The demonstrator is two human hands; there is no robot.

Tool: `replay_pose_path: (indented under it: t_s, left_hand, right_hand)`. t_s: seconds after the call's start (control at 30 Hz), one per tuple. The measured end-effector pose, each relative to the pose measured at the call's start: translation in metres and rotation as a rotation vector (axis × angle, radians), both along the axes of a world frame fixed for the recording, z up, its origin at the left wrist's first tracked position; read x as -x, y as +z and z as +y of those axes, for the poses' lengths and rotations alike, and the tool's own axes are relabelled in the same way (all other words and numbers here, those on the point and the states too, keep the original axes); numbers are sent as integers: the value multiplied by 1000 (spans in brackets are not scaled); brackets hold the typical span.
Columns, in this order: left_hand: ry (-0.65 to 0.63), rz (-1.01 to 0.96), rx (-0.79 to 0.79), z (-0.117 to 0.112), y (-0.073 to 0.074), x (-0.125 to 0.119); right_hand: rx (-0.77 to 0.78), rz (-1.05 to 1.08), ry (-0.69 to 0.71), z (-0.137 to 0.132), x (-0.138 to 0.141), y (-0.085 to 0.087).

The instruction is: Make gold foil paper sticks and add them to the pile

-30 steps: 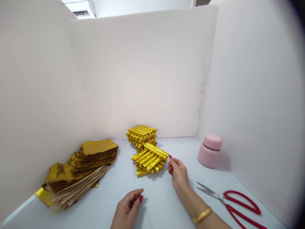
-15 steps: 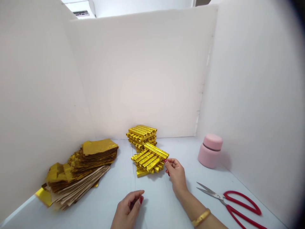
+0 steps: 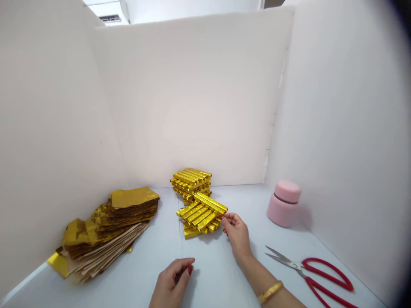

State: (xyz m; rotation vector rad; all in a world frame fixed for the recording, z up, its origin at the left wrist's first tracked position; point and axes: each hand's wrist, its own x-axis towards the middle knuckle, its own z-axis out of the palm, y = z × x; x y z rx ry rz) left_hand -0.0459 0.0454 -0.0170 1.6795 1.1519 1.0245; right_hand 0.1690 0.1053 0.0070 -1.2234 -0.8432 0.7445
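Note:
With thumb and fingers pinched, my right hand (image 3: 236, 236) is at the near right end of a shiny gold paper stick (image 3: 213, 204). That stick lies slantwise, beside another, on top of the front stack of gold paper sticks (image 3: 199, 219), whose layers run crosswise. Closer to me, my left hand (image 3: 170, 282) rests low over the table with its fingers loosely curled. Its thumb and forefinger are apart and nothing is between them. Just behind the front stack stands a taller stack of gold paper sticks (image 3: 192, 176).
A large fanned pile of gold and brown paper sheets (image 3: 135, 199) lies at the left. On the right stand a pink lidded jar (image 3: 284, 204) and, nearer, red-handled scissors (image 3: 297, 265) with blades parted. White walls (image 3: 192, 102) enclose the table at the back and both sides.

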Motion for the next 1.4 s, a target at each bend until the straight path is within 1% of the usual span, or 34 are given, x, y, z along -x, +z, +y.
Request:
replay_pose_path:
  t_s: [0.13,0.37,0.5,0.63,0.8,1.0,1.23,1.4]
  left_hand:
    - [0,25,-30,1,-2,2]
    - [-43,55,-56,2,-3,1]
    - [-32,59,-77,2,-2,1]
    - [-52,66,-88,1,-3,1]
    - [-60,94,-95,1,-1,1]
    - [-64,120,-114,0,3,1]
    - [-77,128,-115,-1,3,0]
    - [-80,138,-116,-2,6,1]
  right_hand:
    - [-1,-13,1,1,-1,-2]
    - [-5,-1,7,-3,2,3]
    - [-12,13,10,-2,4,0]
    - [-12,25,3,-2,6,0]
    - [-10,32,1,-6,9,3]
    - [-4,27,37,-8,13,4]
    - [33,-11,52,-14,14,7]
    - [50,-42,72,-16,15,7]
